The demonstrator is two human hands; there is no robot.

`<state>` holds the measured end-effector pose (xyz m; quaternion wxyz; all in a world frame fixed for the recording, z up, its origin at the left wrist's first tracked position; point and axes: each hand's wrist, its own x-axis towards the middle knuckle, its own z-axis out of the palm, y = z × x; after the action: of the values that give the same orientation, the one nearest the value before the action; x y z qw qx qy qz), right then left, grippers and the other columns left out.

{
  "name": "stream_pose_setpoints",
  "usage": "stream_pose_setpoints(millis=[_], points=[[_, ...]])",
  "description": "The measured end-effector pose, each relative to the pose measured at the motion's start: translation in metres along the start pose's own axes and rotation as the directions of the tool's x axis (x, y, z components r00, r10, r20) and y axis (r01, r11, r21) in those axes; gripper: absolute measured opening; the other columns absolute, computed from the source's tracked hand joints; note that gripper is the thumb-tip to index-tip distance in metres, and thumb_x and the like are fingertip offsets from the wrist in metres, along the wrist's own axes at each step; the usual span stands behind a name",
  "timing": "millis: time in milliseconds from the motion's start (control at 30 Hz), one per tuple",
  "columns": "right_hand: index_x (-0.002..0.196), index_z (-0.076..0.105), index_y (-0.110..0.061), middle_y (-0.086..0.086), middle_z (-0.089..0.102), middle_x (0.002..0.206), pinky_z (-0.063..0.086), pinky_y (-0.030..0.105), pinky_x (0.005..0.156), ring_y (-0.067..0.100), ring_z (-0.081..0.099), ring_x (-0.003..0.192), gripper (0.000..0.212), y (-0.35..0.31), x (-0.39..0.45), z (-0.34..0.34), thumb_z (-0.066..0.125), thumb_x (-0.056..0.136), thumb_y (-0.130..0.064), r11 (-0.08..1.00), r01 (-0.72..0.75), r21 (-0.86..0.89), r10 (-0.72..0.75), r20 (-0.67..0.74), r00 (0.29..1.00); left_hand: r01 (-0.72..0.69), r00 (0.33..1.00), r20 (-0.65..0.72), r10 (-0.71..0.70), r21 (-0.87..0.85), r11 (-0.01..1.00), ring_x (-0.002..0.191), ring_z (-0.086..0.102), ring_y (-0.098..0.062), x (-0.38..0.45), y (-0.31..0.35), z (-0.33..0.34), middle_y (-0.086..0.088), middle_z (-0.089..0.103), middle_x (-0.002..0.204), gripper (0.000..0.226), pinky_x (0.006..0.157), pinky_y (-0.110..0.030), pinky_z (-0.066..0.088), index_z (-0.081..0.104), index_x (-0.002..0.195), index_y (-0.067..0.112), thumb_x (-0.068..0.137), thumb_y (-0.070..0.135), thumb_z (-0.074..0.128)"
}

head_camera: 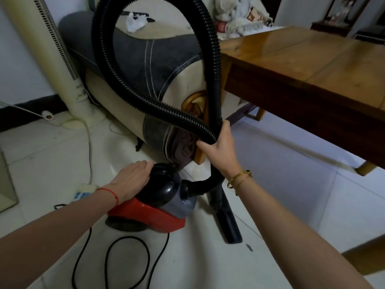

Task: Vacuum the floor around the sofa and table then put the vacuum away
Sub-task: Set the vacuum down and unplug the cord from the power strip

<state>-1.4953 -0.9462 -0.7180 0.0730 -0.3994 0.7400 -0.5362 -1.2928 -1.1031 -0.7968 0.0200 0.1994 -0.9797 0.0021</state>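
Note:
A red, grey and black canister vacuum sits on the white tiled floor in front of the sofa. My left hand rests flat on its black top, fingers straight. My right hand grips the black ribbed hose together with the rigid wand where they cross; the hose loops high over the sofa arm. The wand runs down to a black floor nozzle lying on the tiles. The wooden table stands to the right.
The vacuum's black power cord loops on the floor near me. A white power strip and a white cable lie at left. A cream tower fan stands left of the sofa. Open tiles stretch under the table.

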Motion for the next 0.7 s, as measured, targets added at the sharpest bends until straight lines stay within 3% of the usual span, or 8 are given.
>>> stream_pose_setpoints(millis=[133,367,700], points=[[0.125,0.037,-0.013,0.001,0.048,0.107,0.042,0.004,0.061,0.002,0.051,0.087,0.065,0.014,0.022,0.014,0.075,0.073,-0.015,1.000,0.000,-0.027,0.000,0.010,1.000,0.029,0.999,0.031,-0.029,-0.004,1.000,0.087,0.053,-0.021,0.019,-0.009,0.018,-0.005,0.056,0.102,0.014,0.078,-0.029,0.041,0.045,0.108,0.016,0.097,0.019,0.039],[0.122,0.039,-0.011,0.002,0.045,0.112,0.044,0.016,0.072,0.010,0.049,0.097,0.067,0.033,0.034,0.033,0.076,0.067,-0.021,0.990,0.059,-0.124,-0.060,-0.006,0.998,0.040,0.998,0.043,-0.039,-0.008,0.999,0.089,0.053,-0.025,0.038,-0.005,0.027,-0.009,0.056,0.103,0.012,0.082,-0.037,0.044,0.045,0.106,0.013,0.096,0.016,0.040],[0.131,0.033,-0.012,0.000,0.042,0.116,0.050,0.027,0.083,0.012,0.048,0.103,0.083,0.031,0.040,0.041,0.081,0.064,-0.027,0.979,0.008,-0.205,-0.012,-0.019,1.000,0.104,0.994,-0.016,-0.105,-0.025,0.994,0.100,0.051,-0.024,0.033,0.007,0.020,-0.009,0.054,0.112,0.021,0.086,-0.030,0.038,0.047,0.115,0.010,0.096,0.016,0.044]])
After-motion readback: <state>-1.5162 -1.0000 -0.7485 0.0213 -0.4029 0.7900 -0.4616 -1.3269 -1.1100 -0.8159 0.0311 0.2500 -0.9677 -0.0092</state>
